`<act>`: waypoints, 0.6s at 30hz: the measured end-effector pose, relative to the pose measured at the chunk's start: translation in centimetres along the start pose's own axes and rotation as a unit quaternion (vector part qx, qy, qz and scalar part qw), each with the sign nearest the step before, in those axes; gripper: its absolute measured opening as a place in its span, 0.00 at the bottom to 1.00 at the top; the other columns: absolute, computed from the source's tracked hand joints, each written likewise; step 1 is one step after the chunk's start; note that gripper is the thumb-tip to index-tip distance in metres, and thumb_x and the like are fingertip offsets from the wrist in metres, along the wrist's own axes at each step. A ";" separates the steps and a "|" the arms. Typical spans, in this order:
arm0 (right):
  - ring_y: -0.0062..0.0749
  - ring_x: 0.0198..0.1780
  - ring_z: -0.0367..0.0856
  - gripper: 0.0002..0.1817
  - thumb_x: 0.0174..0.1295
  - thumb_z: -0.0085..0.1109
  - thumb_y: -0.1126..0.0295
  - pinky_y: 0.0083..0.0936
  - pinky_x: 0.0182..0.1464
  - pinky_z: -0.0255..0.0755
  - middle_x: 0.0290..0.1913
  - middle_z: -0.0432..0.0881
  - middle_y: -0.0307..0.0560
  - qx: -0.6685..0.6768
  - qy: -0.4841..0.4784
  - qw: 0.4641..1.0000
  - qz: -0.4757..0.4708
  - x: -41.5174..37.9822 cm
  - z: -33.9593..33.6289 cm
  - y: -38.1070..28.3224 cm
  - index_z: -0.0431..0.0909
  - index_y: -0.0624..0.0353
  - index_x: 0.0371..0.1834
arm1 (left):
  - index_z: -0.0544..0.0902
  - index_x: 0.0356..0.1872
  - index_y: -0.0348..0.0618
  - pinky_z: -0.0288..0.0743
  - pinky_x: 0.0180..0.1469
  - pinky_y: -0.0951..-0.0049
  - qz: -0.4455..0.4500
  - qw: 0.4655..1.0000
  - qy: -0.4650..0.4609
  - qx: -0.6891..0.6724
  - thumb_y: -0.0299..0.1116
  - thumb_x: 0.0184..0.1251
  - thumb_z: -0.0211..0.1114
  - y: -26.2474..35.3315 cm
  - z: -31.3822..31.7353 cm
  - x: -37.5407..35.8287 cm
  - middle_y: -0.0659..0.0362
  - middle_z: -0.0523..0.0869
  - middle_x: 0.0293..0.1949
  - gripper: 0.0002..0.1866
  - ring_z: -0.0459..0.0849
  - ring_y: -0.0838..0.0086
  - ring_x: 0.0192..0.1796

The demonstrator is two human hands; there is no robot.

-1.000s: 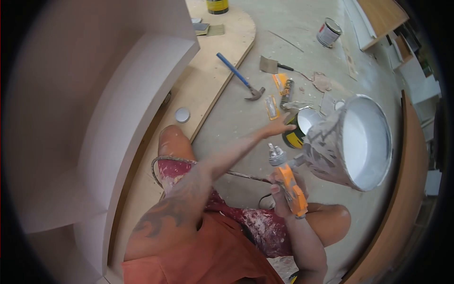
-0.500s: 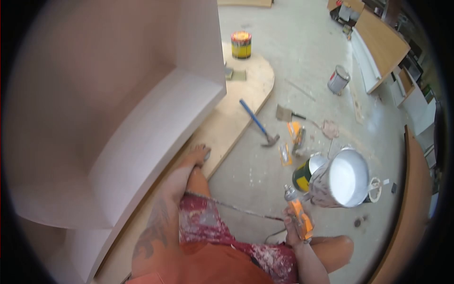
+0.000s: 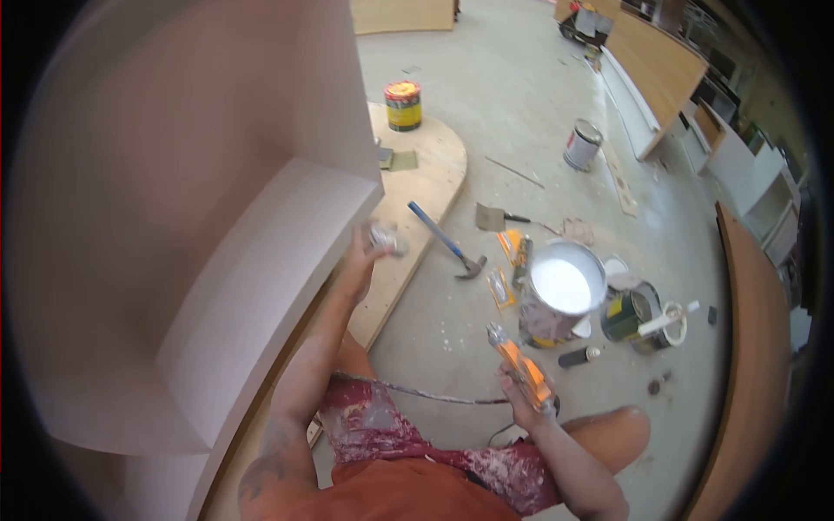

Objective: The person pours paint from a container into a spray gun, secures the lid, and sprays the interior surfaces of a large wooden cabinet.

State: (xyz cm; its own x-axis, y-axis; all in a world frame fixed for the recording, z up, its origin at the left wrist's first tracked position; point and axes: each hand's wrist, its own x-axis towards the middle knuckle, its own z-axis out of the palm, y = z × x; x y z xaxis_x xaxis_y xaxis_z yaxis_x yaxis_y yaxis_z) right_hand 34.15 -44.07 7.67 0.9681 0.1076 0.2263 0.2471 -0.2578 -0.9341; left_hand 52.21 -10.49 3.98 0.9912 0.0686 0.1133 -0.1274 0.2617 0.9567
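The R hand (image 3: 521, 398) is wrapped round an orange spray gun (image 3: 526, 372), low & a bit R of the middle. The gun's long axis is on a slant: its silver tip (image 3: 494, 332) points fwd & L. A hose (image 3: 408, 395) runs over the red shorts (image 3: 382, 424) toward that hand. A grey pot (image 3: 546, 319) w/ white paint (image 3: 563, 283) is just past the gun, fwd & R; can't tell if they're joined. The R hand is much nearer the pot than the L hand (image 3: 358, 259).

The L hand is up over the wood board (image 3: 441, 161), by the pale curved shelf (image 3: 261, 260). It grips a small silver thing (image 3: 388, 239), prob. a lid; too blurry to tell which way it faces. The pot is to the R of it, w/ a hammer (image 3: 441, 234) btwn. Far off, a red & yellow tin (image 3: 403, 111) sits on the board's round end.
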 end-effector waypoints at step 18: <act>0.33 0.39 0.86 0.13 0.65 0.66 0.72 0.27 0.44 0.77 0.37 0.85 0.47 0.039 -0.040 0.998 -0.009 1.5 1.4 0.6 0.79 0.64 0.49 | 0.59 0.60 0.50 0.68 0.71 0.57 0.122 0.951 -0.240 -0.153 0.29 0.54 0.78 10.8 18.1 -4.7 0.36 0.62 0.71 0.39 0.70 0.55 0.71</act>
State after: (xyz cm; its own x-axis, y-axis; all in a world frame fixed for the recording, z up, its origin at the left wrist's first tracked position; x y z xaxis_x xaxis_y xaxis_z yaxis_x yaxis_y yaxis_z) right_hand 35.67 -42.72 7.03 0.9562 0.1887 0.2237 0.2576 -0.1797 -0.9494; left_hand 46.84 -25.44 18.67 0.8237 -0.2652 0.5012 -0.2868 0.5675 0.7718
